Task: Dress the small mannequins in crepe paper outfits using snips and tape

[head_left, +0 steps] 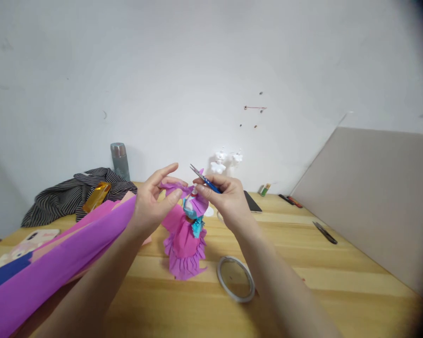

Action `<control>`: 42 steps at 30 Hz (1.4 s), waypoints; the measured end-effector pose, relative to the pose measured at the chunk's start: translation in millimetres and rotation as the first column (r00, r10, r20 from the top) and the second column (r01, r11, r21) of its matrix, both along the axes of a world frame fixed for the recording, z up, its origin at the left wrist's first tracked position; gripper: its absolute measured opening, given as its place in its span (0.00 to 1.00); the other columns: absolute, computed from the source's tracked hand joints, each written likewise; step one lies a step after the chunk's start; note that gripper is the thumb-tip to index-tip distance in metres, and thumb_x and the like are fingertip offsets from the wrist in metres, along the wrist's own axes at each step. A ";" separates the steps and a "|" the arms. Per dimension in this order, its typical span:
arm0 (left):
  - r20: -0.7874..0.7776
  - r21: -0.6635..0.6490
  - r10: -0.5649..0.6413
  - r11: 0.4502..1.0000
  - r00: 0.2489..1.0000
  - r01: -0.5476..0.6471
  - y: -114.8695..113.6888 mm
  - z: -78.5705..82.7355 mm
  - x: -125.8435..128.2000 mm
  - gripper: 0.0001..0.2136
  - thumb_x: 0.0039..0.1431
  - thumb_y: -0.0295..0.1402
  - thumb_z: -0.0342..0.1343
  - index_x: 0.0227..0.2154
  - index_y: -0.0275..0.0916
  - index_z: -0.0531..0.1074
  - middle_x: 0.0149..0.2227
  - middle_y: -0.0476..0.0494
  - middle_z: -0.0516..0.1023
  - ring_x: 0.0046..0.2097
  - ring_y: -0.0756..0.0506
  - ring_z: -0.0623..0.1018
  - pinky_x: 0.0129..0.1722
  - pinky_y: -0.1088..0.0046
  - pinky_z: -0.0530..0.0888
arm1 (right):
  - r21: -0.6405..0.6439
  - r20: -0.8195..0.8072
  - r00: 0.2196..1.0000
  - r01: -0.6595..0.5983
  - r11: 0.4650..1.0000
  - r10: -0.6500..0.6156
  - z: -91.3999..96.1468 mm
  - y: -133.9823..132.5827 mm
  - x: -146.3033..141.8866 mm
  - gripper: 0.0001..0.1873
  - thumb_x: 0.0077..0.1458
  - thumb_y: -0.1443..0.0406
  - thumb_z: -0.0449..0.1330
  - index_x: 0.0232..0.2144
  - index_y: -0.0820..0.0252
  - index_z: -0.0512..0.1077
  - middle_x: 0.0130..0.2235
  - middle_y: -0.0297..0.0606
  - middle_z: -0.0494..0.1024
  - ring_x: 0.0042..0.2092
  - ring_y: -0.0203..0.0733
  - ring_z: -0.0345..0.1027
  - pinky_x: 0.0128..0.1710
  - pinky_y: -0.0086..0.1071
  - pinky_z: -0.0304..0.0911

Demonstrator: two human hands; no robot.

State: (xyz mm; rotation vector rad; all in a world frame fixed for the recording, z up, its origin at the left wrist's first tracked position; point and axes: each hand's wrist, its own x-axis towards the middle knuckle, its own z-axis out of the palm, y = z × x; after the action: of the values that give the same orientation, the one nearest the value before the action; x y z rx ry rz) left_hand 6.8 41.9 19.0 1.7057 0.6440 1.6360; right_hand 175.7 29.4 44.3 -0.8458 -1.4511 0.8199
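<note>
A doll-like figure (186,239) stands on the table, dressed in a pink crepe paper skirt with a purple ruffled hem and blue paper at its middle and neck. At the figure's head, my left hand (158,195) pinches a strip of purple crepe paper (176,188) between thumb and fingers. My right hand (225,195) holds slim blue-handled scissors (207,182), points up and to the left, beside the head. Its thumb and forefinger also meet at the top of the head; whether they pinch paper there I cannot tell.
A tape roll (220,277) lies in front. Purple crepe paper (74,249) and a phone (44,234) are at left, near striped cloth (59,199) and a bottle (120,162). Dark-handled scissors (326,233) lie right, by a white panel (366,197). A dark tablet-like object (253,202) lies behind.
</note>
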 end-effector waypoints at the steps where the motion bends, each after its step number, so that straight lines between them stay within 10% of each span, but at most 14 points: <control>1: -0.011 -0.007 0.011 1.000 1.000 -0.011 0.1 0.9 0.6 0.23 0.55 0.30 0.60 0.54 0.33 0.69 0.36 0.42 0.81 0.41 0.45 0.80 0.47 0.67 0.75 | 0.000 -0.003 1.000 -0.002 1.000 0.002 -0.9 -0.1 0.2 0.09 0.42 0.60 0.66 0.26 0.60 0.78 0.25 0.35 0.77 0.28 0.38 0.69 0.30 0.33 0.65; 11: -0.010 -0.090 0.096 0.991 0.995 -0.097 3.8 3.0 -1.3 0.19 0.51 0.30 0.62 0.47 0.32 0.73 0.33 0.44 0.81 0.37 0.47 0.79 0.41 0.70 0.75 | 0.128 0.000 0.976 0.214 0.968 -0.216 -19.7 -15.8 17.1 0.08 0.47 0.63 0.62 0.31 0.59 0.79 0.30 0.35 0.78 0.28 0.36 0.67 0.26 0.30 0.62; 22: -0.099 -0.038 0.127 0.991 0.987 -0.131 -1.9 1.1 4.8 0.17 0.50 0.30 0.62 0.45 0.33 0.75 0.34 0.43 0.81 0.39 0.45 0.80 0.44 0.68 0.76 | 0.440 0.335 0.911 0.074 0.895 -0.240 -45.3 -21.8 15.3 0.12 0.47 0.73 0.56 0.32 0.58 0.77 0.25 0.33 0.76 0.25 0.36 0.66 0.27 0.29 0.60; 32: -0.184 -0.041 0.137 0.988 0.973 -0.147 -3.9 -2.6 8.3 0.16 0.52 0.30 0.60 0.46 0.36 0.75 0.39 0.40 0.81 0.41 0.43 0.80 0.43 0.66 0.78 | 0.107 -0.037 0.998 0.058 0.993 -0.054 -33.7 -18.9 29.8 0.12 0.49 0.63 0.61 0.37 0.57 0.79 0.23 0.31 0.67 0.25 0.35 0.58 0.24 0.29 0.56; 42: -0.253 0.110 0.261 0.965 0.932 -0.240 -5.4 -4.5 7.2 0.13 0.57 0.33 0.59 0.46 0.39 0.76 0.44 0.40 0.81 0.45 0.42 0.80 0.49 0.66 0.76 | 0.079 -0.040 0.995 -0.091 0.993 0.094 -37.4 1.8 24.8 0.16 0.51 0.59 0.61 0.41 0.58 0.79 0.28 0.34 0.74 0.29 0.36 0.64 0.30 0.30 0.61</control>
State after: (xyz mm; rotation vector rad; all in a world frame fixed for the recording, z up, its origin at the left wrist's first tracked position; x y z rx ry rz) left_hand 14.0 36.5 14.5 1.9880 0.9737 1.6320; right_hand 200.5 31.2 6.9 -0.7028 -1.4823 0.8413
